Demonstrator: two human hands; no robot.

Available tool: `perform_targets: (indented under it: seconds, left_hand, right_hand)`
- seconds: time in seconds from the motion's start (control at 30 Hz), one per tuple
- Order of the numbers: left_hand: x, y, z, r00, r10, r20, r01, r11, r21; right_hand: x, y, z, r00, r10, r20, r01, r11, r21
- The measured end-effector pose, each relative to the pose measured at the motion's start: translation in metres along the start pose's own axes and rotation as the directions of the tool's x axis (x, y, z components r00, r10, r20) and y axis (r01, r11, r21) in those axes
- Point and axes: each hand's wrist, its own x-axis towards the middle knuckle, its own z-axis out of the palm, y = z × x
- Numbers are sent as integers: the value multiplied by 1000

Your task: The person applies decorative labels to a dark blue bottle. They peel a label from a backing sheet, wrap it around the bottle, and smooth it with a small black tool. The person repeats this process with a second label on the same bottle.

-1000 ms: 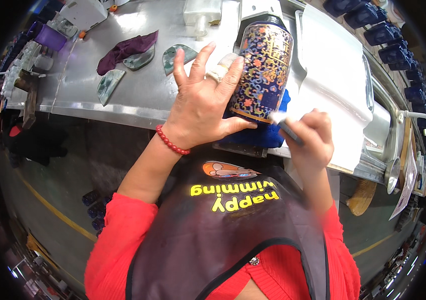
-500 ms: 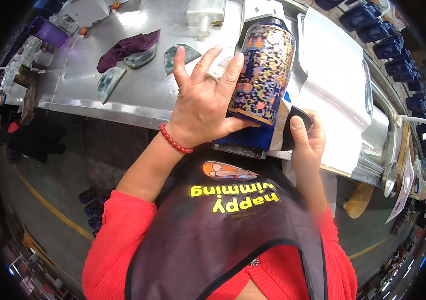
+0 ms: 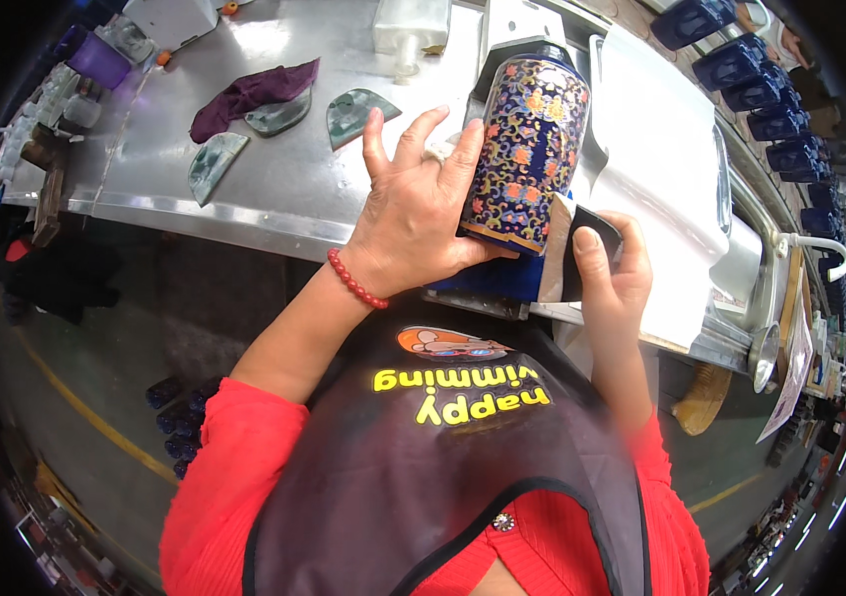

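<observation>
Patterned vase (image 3: pixel 527 149) lies tilted at the desk (image 3: pixel 274 189) edge, left hand (image 3: pixel 413 214) pressed flat on its side, fingers spread. Right hand (image 3: pixel 607 268) has its fingers pinched on a dark abrasive sheet (image 3: pixel 582 253) at the base. With only a palm steadying it, a hard rub could roll the vase off the desk.

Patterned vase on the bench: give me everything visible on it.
The vase is a tall cylinder, dark blue, densely covered in orange, pink and gold flowers, with a glossy enamelled look and a narrower dark neck at the far end. It lies tilted, base toward the person, over a blue pad at the metal bench edge. The left hand presses its side; the right hand holds a dark sheet at its base.
</observation>
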Motion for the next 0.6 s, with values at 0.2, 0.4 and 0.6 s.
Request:
perform_targets:
  seconds: [0.2,0.4,0.6]
  left_hand:
    - [-7,9,1,997,-63,44,73,944,-322]
    - [-11,29,11,989,-151,-13,138,935,-327]
    - [-11,26,7,990,-140,30,142,927,-346]
  right_hand:
    - [-2,6,-17,998,17,-57,-11,994,113]
    - [-12,22,-18,902,-377,209,423,867,-262]
    - [-28,37,-10,870,-387,306,486,777,-401]
